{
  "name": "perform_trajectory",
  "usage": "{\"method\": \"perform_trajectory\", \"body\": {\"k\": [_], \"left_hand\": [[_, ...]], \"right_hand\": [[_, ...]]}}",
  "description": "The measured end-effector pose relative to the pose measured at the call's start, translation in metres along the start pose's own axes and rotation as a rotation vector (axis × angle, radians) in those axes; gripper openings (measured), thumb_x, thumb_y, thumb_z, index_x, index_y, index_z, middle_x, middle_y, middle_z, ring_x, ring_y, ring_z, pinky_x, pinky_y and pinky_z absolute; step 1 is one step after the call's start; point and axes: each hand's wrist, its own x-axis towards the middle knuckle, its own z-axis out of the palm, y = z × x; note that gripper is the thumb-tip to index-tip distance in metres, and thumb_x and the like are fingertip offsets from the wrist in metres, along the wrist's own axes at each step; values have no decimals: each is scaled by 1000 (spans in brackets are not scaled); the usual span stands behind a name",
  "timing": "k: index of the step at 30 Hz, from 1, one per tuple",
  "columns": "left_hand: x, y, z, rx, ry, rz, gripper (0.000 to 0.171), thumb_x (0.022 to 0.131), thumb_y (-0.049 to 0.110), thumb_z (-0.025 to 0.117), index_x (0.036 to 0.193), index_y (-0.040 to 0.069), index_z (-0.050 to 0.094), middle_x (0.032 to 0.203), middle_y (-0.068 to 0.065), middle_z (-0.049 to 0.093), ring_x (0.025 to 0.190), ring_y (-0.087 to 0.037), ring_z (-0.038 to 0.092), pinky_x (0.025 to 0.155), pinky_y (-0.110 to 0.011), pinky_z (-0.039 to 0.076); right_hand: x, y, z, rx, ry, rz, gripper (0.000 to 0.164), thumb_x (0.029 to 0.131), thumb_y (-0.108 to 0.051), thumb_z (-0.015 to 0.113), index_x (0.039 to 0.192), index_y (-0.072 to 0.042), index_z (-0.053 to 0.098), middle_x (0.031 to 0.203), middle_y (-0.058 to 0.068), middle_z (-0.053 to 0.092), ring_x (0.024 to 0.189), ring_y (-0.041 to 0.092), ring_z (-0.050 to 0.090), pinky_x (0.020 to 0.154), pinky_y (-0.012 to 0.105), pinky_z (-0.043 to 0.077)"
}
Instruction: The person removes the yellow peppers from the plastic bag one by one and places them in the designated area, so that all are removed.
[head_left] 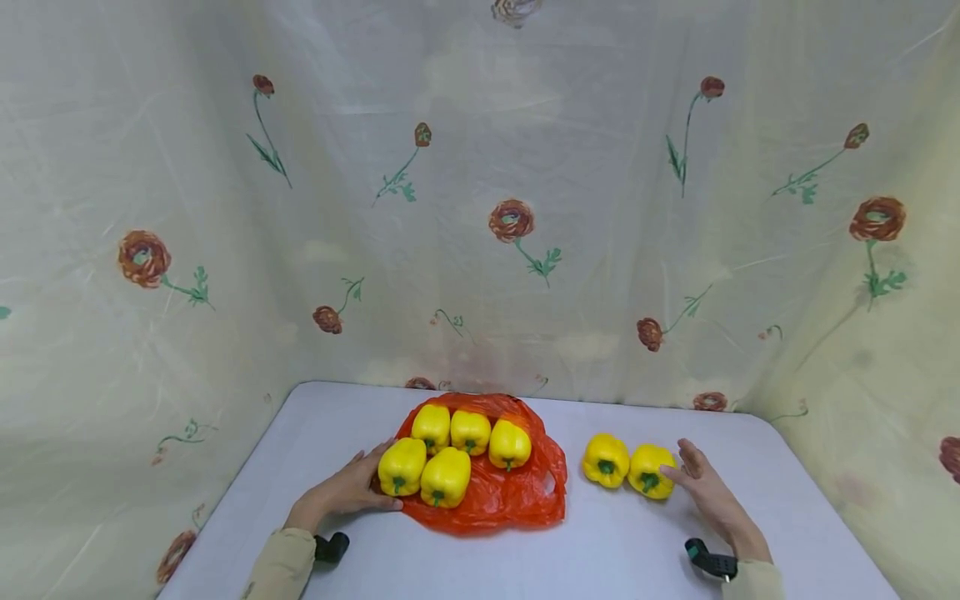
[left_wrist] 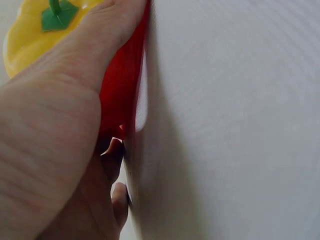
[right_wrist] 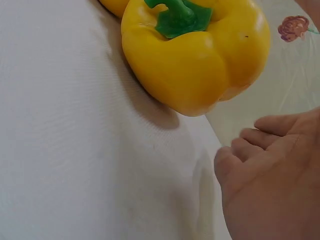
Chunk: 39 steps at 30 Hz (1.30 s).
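Several yellow bell peppers (head_left: 446,477) with green stems sit on a red plastic bag (head_left: 495,500) spread on the table. My left hand (head_left: 351,483) rests at the bag's left edge, its thumb lying along the front and its fingers reaching behind. In the left wrist view the thumb touches the red plastic (left_wrist: 120,87) below a yellow pepper (left_wrist: 30,42). Two more peppers stand side by side right of the bag. Beside the right one (right_wrist: 175,70), my right hand (head_left: 708,496) holds its fingers straight and apart from it, with nothing in the palm.
A white table (head_left: 585,550) bears everything. Behind and at both sides hangs a pale curtain (head_left: 465,275) printed with reddish flowers. Dark wrist devices (head_left: 708,560) are strapped on both arms.
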Motion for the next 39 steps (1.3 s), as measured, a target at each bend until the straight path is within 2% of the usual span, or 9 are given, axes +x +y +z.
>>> {"method": "perform_trajectory", "body": {"k": [4, 8, 14, 21, 32, 39], "left_hand": [[0, -1, 1, -3, 1, 5, 112, 70, 60, 76, 155, 14, 19, 159, -11, 25, 146, -31, 24, 121, -56, 4], [0, -2, 2, 0, 0, 4, 112, 70, 60, 76, 155, 16, 18, 159, -11, 26, 146, -31, 24, 121, -55, 5], [1, -2, 1, -2, 1, 11, 111, 70, 59, 76, 155, 16, 19, 159, -10, 26, 146, -31, 25, 121, -56, 5], [2, -3, 1, -5, 2, 11, 111, 70, 60, 76, 155, 16, 20, 159, -11, 27, 146, -32, 25, 121, -56, 5], [3, -7, 3, -9, 3, 14, 110, 69, 60, 76, 155, 17, 22, 159, -10, 27, 147, -30, 24, 121, -56, 4], [2, -5, 3, -5, 3, 17, 108, 71, 57, 77, 155, 17, 21, 159, -10, 26, 147, -30, 24, 121, -56, 4]], "right_hand": [[-2, 0, -5, 16, 25, 8, 106, 94, -49, 56, 148, -13, -28, 155, 17, -29, 144, 46, -15, 115, 66, 1], [-4, 0, -7, 8, 38, 31, 106, 95, -54, 51, 144, -17, -34, 152, 14, -35, 143, 45, -19, 113, 68, 0], [-3, 1, -7, -29, 77, 40, 103, 95, -59, 46, 143, -16, -35, 152, 17, -33, 143, 45, -18, 114, 67, 1], [-4, 0, -7, -15, 101, 37, 102, 96, -58, 44, 144, -12, -34, 153, 19, -32, 144, 44, -18, 116, 64, 1], [-14, -21, -13, 9, 137, -42, 102, 96, -53, 48, 145, -15, -33, 153, 12, -34, 145, 42, -15, 118, 58, 4], [-23, -43, -10, 25, 144, -144, 104, 95, -46, 56, 148, -16, -29, 155, 16, -31, 145, 44, -15, 117, 58, 6]]}}
